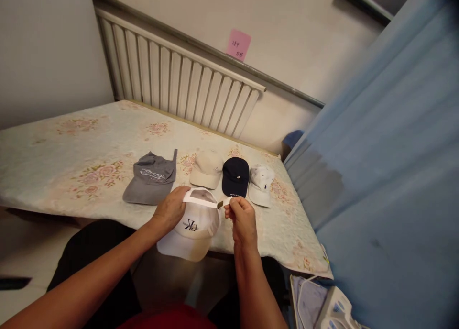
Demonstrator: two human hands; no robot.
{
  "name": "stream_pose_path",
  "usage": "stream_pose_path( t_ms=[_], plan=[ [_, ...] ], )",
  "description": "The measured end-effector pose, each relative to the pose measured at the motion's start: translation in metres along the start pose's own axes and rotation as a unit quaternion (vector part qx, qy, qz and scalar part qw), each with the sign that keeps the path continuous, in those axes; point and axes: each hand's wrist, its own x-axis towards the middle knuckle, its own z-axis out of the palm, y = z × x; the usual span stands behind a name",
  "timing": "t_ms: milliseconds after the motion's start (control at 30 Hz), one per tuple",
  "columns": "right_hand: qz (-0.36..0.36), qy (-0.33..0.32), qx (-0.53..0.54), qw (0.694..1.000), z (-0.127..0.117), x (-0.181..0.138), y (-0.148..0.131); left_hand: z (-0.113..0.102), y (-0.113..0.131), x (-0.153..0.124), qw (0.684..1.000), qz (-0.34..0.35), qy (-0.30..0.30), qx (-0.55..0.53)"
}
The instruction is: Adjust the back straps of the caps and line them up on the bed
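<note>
A white baseball cap [195, 224] with dark "CK" lettering hangs over the bed's front edge, its brim toward me. My left hand [172, 207] is closed on the left end of its back strap. At the right, the fingers of my right hand [242, 216] pinch the strap's loose white end beside a small brass-coloured buckle [220, 204]. Left of my hands lies a grey cap [150, 178] with white script, its strap sticking up. Beyond them sit a beige cap [206, 169], a black cap [235, 176] and a white cap [261, 183] with a small dark logo.
The caps lie on a bed [118, 137] with a floral cover. Behind it is a white radiator [179, 75] under a pink note [239, 44]. A blue curtain [376, 176] hangs at the right, above a white corded appliance [335, 310].
</note>
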Motion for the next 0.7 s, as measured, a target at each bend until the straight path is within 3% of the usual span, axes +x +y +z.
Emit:
stream_pose_path(
  t_ms=[700],
  plan=[
    [0.033,-0.033,0.066,0.997,0.0086,0.0045,0.0028,0.0057,-0.0112,-0.0008,0.999,-0.036,-0.024,-0.025]
  ],
)
